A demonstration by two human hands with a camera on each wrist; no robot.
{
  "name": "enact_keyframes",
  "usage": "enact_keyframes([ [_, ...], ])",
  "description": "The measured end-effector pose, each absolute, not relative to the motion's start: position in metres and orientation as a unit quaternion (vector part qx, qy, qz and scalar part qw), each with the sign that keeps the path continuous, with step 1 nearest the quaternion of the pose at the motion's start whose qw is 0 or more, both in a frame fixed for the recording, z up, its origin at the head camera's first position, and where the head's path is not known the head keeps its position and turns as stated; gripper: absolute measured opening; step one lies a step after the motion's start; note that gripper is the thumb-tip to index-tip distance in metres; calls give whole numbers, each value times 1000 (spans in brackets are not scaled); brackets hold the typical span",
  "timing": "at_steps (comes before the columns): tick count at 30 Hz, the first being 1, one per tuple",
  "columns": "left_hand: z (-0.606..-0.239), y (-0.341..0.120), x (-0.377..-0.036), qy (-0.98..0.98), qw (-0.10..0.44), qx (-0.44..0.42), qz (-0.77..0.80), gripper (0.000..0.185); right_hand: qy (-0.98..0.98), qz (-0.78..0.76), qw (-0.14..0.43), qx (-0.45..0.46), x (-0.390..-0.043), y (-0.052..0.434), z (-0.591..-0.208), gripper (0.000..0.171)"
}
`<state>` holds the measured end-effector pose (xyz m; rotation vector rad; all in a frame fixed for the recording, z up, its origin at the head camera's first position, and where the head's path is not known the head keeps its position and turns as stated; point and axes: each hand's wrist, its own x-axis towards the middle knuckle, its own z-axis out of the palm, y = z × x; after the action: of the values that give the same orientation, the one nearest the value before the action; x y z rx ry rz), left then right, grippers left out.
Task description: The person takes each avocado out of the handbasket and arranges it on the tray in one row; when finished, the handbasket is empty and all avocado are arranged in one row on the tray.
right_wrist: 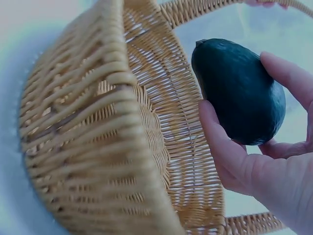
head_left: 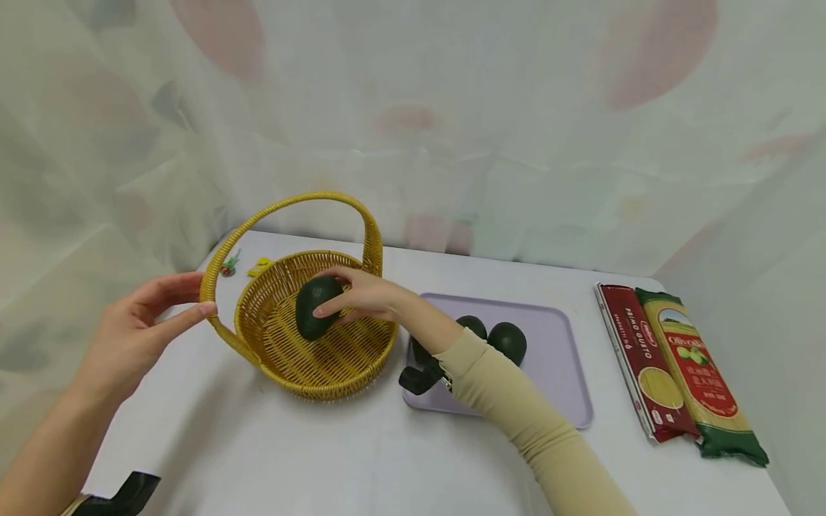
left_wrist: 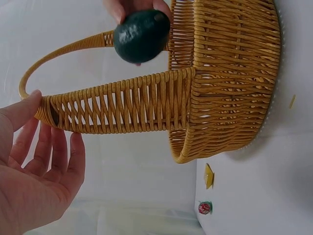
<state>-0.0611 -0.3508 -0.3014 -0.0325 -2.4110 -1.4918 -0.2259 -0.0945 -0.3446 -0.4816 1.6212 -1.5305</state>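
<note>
My right hand (head_left: 361,294) holds a dark green avocado (head_left: 315,306) over the inside of a yellow wicker basket (head_left: 293,369); fingers and thumb wrap it (right_wrist: 239,90) in the right wrist view. My left hand (head_left: 138,326) is spread, its thumb tip touching the basket's handle (head_left: 209,290) on the left. In the left wrist view the palm (left_wrist: 36,181) sits beside the handle (left_wrist: 117,105), and the avocado (left_wrist: 142,35) shows behind it. Two more avocados (head_left: 506,340) lie on a lilac tray (head_left: 568,387) to the right of the basket.
Two long pasta packets, one red (head_left: 642,362) and one green (head_left: 700,373), lie at the table's right edge. Small yellow and red scraps (head_left: 241,266) sit behind the basket. A pale curtain hangs close behind the white table (head_left: 310,459).
</note>
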Motion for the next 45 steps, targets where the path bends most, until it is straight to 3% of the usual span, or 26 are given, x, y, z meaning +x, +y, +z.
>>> enact_keyframes([
  [21,-306,-355,-63,-820,149,-12,-553,43,601,-681,374,-186,-202,15,-334,64],
  [45,-311,-354,-66,-800,161,-14,-577,43,581,-728,347,-105,-166,119,-359,71],
])
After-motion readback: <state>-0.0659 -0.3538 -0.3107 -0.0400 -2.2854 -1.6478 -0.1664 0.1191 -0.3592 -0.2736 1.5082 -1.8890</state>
